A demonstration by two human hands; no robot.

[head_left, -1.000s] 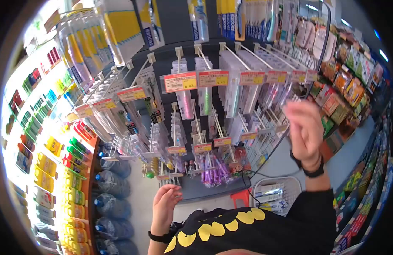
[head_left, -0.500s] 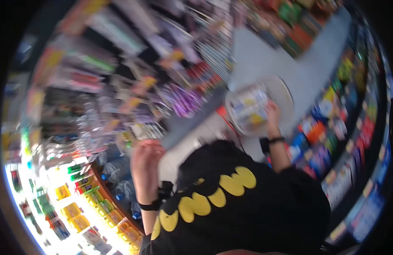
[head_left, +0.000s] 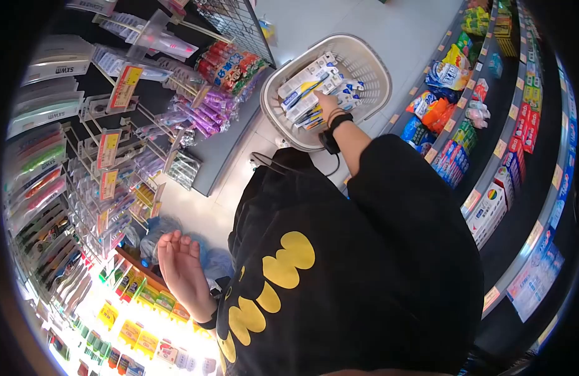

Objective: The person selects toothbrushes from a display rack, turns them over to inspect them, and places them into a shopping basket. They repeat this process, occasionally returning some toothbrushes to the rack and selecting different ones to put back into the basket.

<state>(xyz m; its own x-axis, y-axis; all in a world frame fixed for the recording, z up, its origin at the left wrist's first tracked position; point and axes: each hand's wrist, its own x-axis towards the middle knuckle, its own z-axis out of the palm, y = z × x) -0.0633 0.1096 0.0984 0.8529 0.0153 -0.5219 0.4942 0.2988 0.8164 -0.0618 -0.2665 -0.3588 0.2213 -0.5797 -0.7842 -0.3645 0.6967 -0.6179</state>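
A light grey plastic basket [head_left: 372, 69] stands on the floor at the upper middle. Several blue, white and yellow toothbrush packs [head_left: 309, 84] lie inside it. My right hand [head_left: 327, 105] reaches over the basket's near side, its fingers at the packs; whether it grips one is hidden. At the lower left my left hand [head_left: 182, 269] is raised, palm up, with loosely curled, parted fingers and nothing in it. The hanging packs and the lit shelf are near it.
Hooks with hanging packs [head_left: 211, 109] and price tags [head_left: 125, 86] fill the left. A lit shelf [head_left: 142, 335] holds yellow boxes at the lower left. Curved shelves [head_left: 499, 147] with colourful bags and boxes run along the right. Plastic-wrapped bottles [head_left: 164, 229] stand beyond my left hand.
The view has turned and sharpened. The basket now appears further left and higher, with my right hand still at its packs. My left hand appears lower and further left.
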